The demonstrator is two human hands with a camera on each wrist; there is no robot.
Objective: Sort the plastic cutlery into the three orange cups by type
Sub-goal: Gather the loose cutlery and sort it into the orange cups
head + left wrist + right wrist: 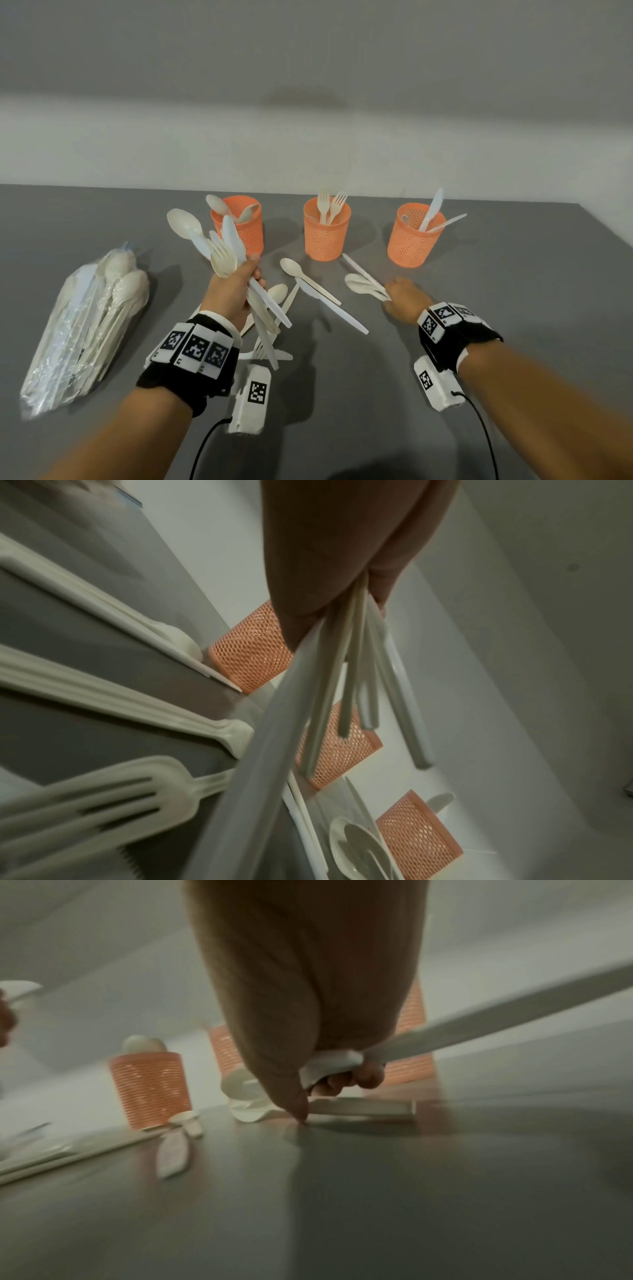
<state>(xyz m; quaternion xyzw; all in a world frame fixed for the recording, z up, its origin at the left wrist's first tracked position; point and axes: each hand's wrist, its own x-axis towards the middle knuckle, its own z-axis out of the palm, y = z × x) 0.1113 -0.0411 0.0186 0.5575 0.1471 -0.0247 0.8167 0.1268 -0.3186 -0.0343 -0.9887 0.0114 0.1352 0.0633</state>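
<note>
A mixed bundle (236,270) of cutlery is gripped in the left hand (233,291) above the table (513,291). Spoons (363,283) by the right cup (411,240) are pinched by the right hand (404,298). More cutlery (322,294) lies between the hands.

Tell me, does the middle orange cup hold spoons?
No. In the head view the middle orange cup holds two forks, tines up; the spoons stand in the left cup.
</note>
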